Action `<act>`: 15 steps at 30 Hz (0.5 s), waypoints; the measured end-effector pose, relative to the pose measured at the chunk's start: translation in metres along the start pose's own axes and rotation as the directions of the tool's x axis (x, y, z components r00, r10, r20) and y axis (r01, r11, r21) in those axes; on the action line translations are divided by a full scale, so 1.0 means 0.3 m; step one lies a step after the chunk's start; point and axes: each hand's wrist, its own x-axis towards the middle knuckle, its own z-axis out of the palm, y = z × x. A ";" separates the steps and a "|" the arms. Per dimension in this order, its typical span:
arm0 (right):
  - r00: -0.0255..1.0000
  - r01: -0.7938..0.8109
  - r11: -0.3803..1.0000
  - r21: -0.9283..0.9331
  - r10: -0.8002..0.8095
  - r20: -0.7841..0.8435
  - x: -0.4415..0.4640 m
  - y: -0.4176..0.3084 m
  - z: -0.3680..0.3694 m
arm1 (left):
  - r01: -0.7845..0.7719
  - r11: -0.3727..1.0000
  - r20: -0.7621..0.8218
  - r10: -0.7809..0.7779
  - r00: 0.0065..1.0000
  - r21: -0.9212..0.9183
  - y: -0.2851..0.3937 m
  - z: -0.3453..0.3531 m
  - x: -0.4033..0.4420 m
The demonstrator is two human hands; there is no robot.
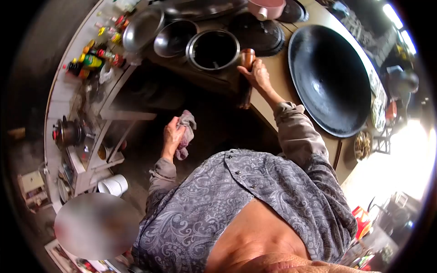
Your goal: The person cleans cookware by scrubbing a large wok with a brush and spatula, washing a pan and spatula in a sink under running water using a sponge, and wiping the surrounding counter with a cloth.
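Note:
My left hand (pixel 173 135) is closed around a crumpled greyish-pink cloth (pixel 186 123), held in front of my body over the dark floor area. The cloth hangs down below my fingers. My right hand (pixel 257 75) reaches forward over the counter edge, thumb and fingers around the lower part of a small brown, shiny cylinder (pixel 247 56); its exact kind is unclear. Just left of that cylinder stands a metal pot (pixel 213 68) with a dark inside. A large black wok (pixel 330 82) lies to the right of my right forearm.
Metal bowls (pixel 144 28), a dark round lid (pixel 264 34) and a pink pot (pixel 267 8) line the far counter. On the left ledge stand several bottles (pixel 92 60) and a dark cooker pot (pixel 70 132). A white bucket (pixel 113 185) is below, near a blurred oval patch.

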 end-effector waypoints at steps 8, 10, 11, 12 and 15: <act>0.996 0.085 0.995 -0.060 -0.086 -0.011 0.025 0.012 -0.032 | -0.225 0.973 -0.346 0.228 0.910 0.049 -0.429 -0.170 0.334; 0.999 0.045 0.999 -0.030 -0.044 0.028 0.008 0.005 -0.062 | -0.206 0.968 -0.386 0.247 0.889 0.146 -0.348 -0.257 0.419; 0.998 0.069 0.998 -0.016 -0.068 0.016 0.001 0.026 -0.066 | -0.195 0.962 -0.402 0.258 0.879 0.192 -0.289 -0.303 0.457; 0.996 0.092 0.996 -0.004 -0.092 0.000 -0.003 0.050 -0.070 | -0.187 0.954 -0.416 0.273 0.867 0.236 -0.233 -0.345 0.505; 1.000 0.019 0.999 0.033 -0.019 0.003 -0.040 0.095 -0.103 | -0.203 0.910 -0.405 0.349 0.845 0.360 -0.289 -0.379 0.813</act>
